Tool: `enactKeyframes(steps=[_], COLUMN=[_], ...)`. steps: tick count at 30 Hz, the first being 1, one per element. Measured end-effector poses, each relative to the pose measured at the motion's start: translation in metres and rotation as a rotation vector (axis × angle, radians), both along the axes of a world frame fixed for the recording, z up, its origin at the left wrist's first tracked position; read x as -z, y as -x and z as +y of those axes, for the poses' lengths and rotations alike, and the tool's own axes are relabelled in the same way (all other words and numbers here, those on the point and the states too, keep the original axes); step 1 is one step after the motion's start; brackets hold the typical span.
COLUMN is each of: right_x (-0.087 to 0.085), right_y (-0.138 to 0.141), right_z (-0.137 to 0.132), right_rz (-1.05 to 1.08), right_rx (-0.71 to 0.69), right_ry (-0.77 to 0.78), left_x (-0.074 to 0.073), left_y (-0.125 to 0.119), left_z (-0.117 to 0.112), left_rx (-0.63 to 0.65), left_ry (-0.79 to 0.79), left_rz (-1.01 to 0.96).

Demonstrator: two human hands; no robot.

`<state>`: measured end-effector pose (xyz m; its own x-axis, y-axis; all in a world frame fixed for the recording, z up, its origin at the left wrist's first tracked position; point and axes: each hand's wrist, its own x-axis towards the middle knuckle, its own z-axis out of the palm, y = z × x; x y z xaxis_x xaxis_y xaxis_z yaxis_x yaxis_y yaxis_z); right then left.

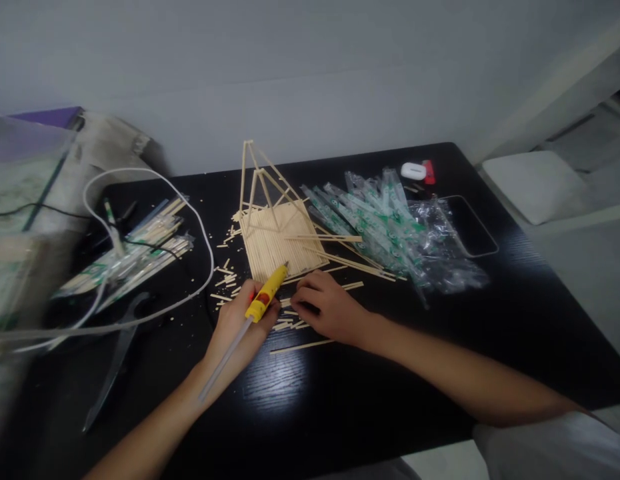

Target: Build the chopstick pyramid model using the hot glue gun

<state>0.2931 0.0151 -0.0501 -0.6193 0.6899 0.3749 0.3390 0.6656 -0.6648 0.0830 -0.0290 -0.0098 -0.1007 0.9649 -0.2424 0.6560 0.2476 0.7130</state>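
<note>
Grey sleeve (545,447) filled the lower right corner. Crumpled plastic wrappers (385,220) lay right of centre; white cable (135,169) looped at left. Left hand (235,327) gripped a yellow glue gun (267,293); right hand (335,307) curled, its hold indeterminable. Just beyond both, mid-frame: slatted wooden platform (263,247), bearing a pointed stick frame (269,200).
</note>
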Motion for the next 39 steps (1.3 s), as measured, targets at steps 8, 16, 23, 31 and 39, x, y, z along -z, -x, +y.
enactKeyframes(steps=[8, 16, 23, 31, 39], right_x=[-0.0018, -0.0014, -0.0029, -0.0005, -0.0030], right_y=[0.0008, 0.0023, 0.0027, 0.0030, 0.0032], right_z=[0.0014, 0.0020, 0.0023, 0.0003, -0.0001], right_rz=[-0.024, 0.004, 0.004, -0.016, -0.043], right_rx=[-0.040, -0.033, -0.023, -0.006, -0.018], right_ry=[0.034, 0.009, 0.010, 0.019, 0.006], left_x=[-0.0011, 0.0021, 0.0040, 0.0084, 0.0056], left_y=[0.0000, 0.0045, 0.0051, 0.0042, 0.0009], left_z=[0.0001, -0.0025, -0.0049, -0.0078, -0.0041], left_rx=[-0.005, 0.000, 0.007, -0.002, -0.007], left_ry=[-0.023, -0.003, -0.023, -0.038, -0.045], left_rz=[-0.013, -0.022, -0.038, -0.014, -0.052])
